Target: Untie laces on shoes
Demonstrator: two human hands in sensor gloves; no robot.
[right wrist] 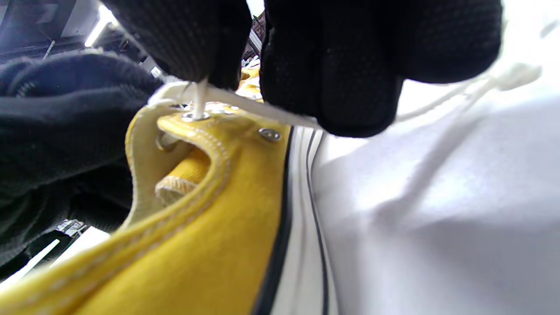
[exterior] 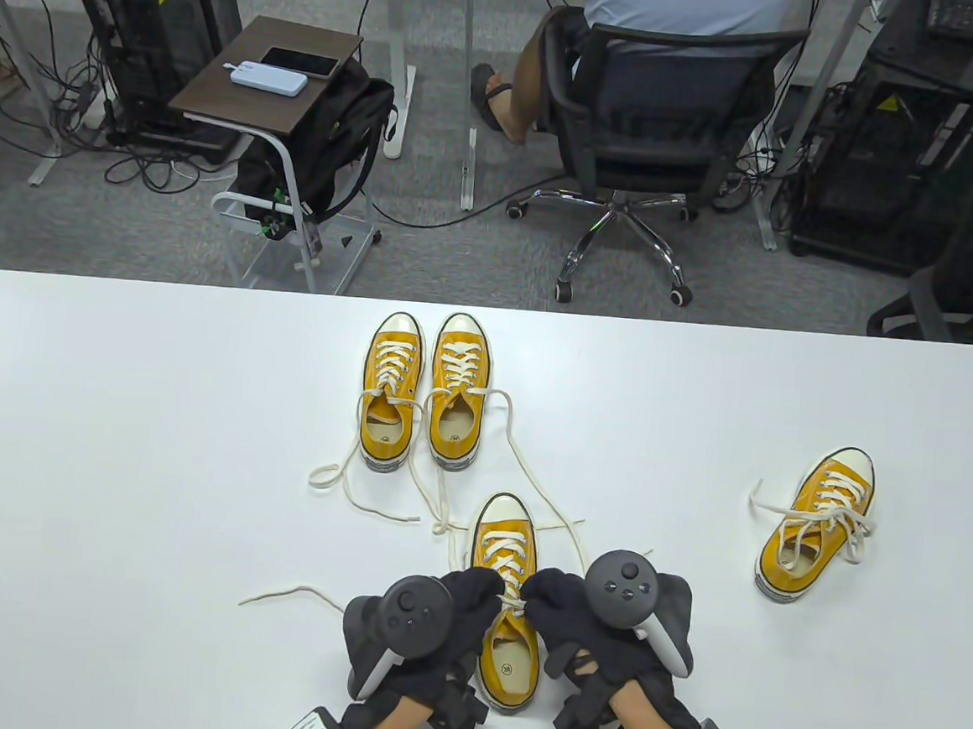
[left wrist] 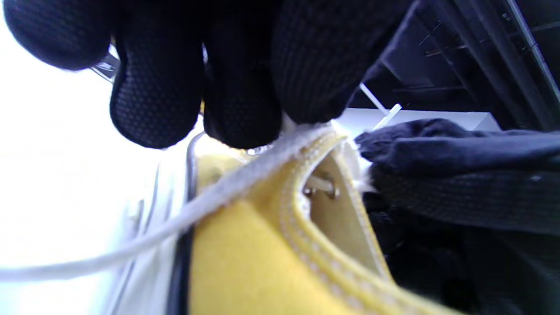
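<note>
Both my gloved hands, left hand (exterior: 434,609) and right hand (exterior: 568,611), pinch the white cotton lace (exterior: 511,605) atop the nearest yellow canvas sneaker (exterior: 504,627). Bare white table (exterior: 111,436) lies open outward of each grip.

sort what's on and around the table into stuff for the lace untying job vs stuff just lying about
For the job: near shoe with its lace, pinched by left hand and right hand; shoe pair; right-side shoe.

Lying about: phone, power bank, backpack, office chair.
</note>
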